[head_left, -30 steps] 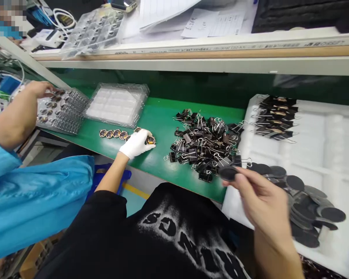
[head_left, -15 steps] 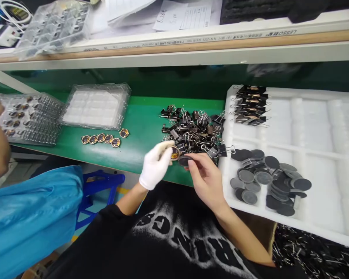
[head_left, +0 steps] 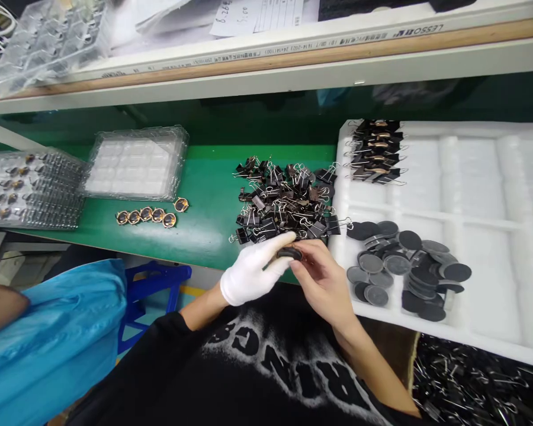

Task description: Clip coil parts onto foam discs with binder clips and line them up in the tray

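My left hand (head_left: 254, 269), in a white glove, is closed around a gold-rimmed watch head, which its fingers now mostly hide. Against the watch head lies a black round disc (head_left: 289, 254), pinched by the bare fingers of my right hand (head_left: 322, 275). Both hands meet at the table's front edge. Just beyond them is a heap of black binder clips (head_left: 288, 201) with wire handles. More loose black and grey discs (head_left: 397, 264) lie in the white tray (head_left: 493, 236) on the right.
Several gold-rimmed watch heads (head_left: 146, 214) lie on the green table (head_left: 204, 236) at left. Behind them stand clear plastic trays (head_left: 135, 165) and a filled stack (head_left: 31, 189). Clipped pieces (head_left: 379, 152) line the white tray's corner. A co-worker's blue garment (head_left: 57, 331) is at left.
My hands have come together, bringing the black disc against the watch head. The view has shifted slightly, and the co-worker's arm at left has lowered.
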A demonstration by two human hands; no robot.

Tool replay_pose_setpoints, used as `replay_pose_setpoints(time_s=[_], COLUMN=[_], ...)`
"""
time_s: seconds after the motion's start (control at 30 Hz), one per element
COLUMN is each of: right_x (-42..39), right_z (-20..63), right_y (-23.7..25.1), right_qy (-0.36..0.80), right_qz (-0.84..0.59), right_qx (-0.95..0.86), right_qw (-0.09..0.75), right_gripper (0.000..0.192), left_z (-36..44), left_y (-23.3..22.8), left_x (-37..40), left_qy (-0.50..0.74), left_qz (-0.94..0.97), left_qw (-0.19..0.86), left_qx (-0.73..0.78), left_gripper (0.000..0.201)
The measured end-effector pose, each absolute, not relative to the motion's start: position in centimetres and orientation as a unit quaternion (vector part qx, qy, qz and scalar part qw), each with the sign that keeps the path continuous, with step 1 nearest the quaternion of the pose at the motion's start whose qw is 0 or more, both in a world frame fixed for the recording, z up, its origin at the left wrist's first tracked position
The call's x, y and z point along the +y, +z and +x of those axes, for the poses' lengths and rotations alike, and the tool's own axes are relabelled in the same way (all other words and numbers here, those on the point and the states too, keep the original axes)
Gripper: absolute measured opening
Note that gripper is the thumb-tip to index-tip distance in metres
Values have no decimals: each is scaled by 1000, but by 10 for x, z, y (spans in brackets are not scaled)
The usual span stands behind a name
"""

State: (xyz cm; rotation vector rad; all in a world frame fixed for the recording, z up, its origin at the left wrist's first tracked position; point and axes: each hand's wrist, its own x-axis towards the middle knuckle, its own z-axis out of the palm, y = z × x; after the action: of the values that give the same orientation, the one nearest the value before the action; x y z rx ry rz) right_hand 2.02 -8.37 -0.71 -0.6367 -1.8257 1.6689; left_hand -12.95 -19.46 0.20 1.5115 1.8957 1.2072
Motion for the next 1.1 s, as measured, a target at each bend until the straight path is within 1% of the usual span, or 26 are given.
replay_pose_setpoints(time_s=[0.03, 0.1, 0.17, 0.23, 0.27, 0.33, 0.4, 0.47, 0.57, 0.67, 0.73, 0.8, 0.87, 0.93, 1.0, 1.1], right_x=[-82, -78, -75, -73, -73, -72, -70, -69, -67, -65, -63, -62, -62, -62, -64, -68], right_z=[25, 33, 38, 38, 38, 38, 39, 40, 37, 25, 18, 12, 11, 11, 13, 15], right_y=[-7, -8, -10, -12, -13, -14, -13, -13, -12, -11, -10, -9, -9, -11, -13, -16], right_qy=[654, 701, 736, 758, 765, 775, 780, 771, 728, 699, 695, 694, 702, 713, 721, 728], right_qz=[-231, -238, -272, -303, -310, -312, -305, -295, -284, -284, -294, -302, -298, -284, -268, -257], right_qx=[-665, -622, -568, -520, -503, -485, -483, -498, -548, -570, -565, -562, -564, -570, -579, -583], right_qw=[276, 253, 247, 252, 256, 258, 257, 266, 299, 324, 333, 332, 317, 293, 270, 251], right_gripper=[15, 10, 12, 16, 17, 19, 19, 20, 21, 23, 23, 23, 23, 22, 21, 21], left_z=[-135, -149, -168, -187, -197, -214, -225, -226, -212, -196, -194, -202, -217, -231, -243, -251], left_y=[6, 12, 15, 15, 14, 12, 12, 12, 13, 11, 10, 12, 15, 18, 20, 23], left_x=[-194, -188, -174, -153, -143, -124, -112, -106, -105, -106, -105, -103, -102, -102, -103, -104], left_qy=[424, 402, 351, 263, 221, 178, 203, 271, 384, 439, 426, 382, 327, 291, 267, 204], left_qz=[576, 597, 573, 546, 552, 587, 618, 605, 534, 483, 453, 448, 488, 538, 599, 691], left_qw=[222, 208, 140, 65, 54, 87, 146, 185, 172, 147, 162, 210, 262, 286, 258, 167], left_qx=[663, 662, 727, 792, 802, 785, 746, 726, 733, 743, 766, 781, 765, 738, 709, 673], left_gripper=[48, 38, 31, 35, 37, 35, 29, 30, 31, 33, 34, 37, 39, 37, 32, 32])
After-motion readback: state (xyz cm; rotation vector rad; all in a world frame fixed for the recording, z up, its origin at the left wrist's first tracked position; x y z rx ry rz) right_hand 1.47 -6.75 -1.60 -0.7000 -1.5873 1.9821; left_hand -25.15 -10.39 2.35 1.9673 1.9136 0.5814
